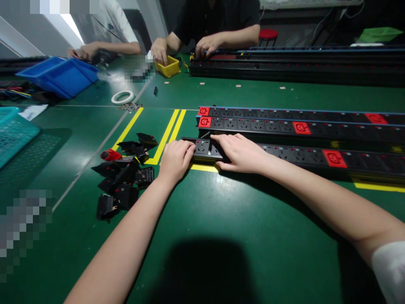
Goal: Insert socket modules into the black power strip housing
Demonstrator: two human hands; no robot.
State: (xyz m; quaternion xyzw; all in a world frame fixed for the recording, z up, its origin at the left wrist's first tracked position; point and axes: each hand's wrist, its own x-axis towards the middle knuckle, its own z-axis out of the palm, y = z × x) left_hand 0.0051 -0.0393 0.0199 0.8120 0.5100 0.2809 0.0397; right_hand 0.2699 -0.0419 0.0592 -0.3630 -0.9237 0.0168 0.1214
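Observation:
A long black power strip (300,155) with a red socket lies across the green table. My left hand (176,159) is closed around its left end, the thumb beside a black socket module (201,147) seated in the channel. Just to the right, my right hand (242,153) grips another socket module (215,148), which sits tilted in the channel; the fingers partly hide it. Left of my left hand lies a loose pile of black socket modules (126,192), with a red module (110,155) among them.
Behind lie two finished-looking power strips (253,124). Yellow tape lines (171,131) mark the table. A tape roll (122,97), a blue bin (63,78) and a teal basket (19,131) are at left. Across the table, a co-worker's hand (160,50) reaches into a yellow box (169,67).

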